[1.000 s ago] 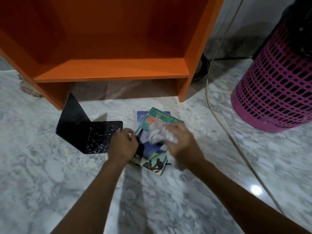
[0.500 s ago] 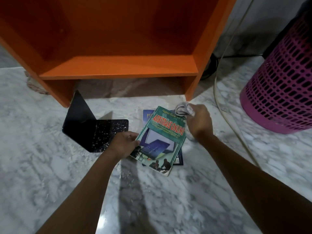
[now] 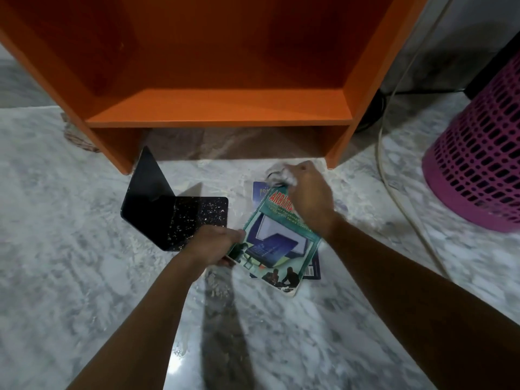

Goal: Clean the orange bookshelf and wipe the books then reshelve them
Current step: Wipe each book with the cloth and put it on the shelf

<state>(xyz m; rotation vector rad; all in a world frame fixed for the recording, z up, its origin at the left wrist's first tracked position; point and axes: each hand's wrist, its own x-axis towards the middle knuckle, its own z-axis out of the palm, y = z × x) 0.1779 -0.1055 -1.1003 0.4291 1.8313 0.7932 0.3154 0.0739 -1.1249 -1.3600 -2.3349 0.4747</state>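
Green paperback (image 3: 277,243) at frame centre lies on a mostly hidden blue book (image 3: 259,190), its red title half covered by the right hand (image 3: 308,197), which is clenched round a blurred white rag (image 3: 278,174). The left hand (image 3: 212,243) grips its left edge beside the black bookend (image 3: 168,215). The orange bookshelf (image 3: 219,108) is cut off above, and the marble floor (image 3: 84,277) lies open below.

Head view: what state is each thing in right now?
orange bookshelf: visible shelf holds no books.
green book: lies on blue book, left hand grips its edge.
blue book: flat on floor, mostly covered.
cloth: crumpled, gripped by right hand at green book's top.
black bookend: standing on floor, base dust-speckled.
pink basket: upright.
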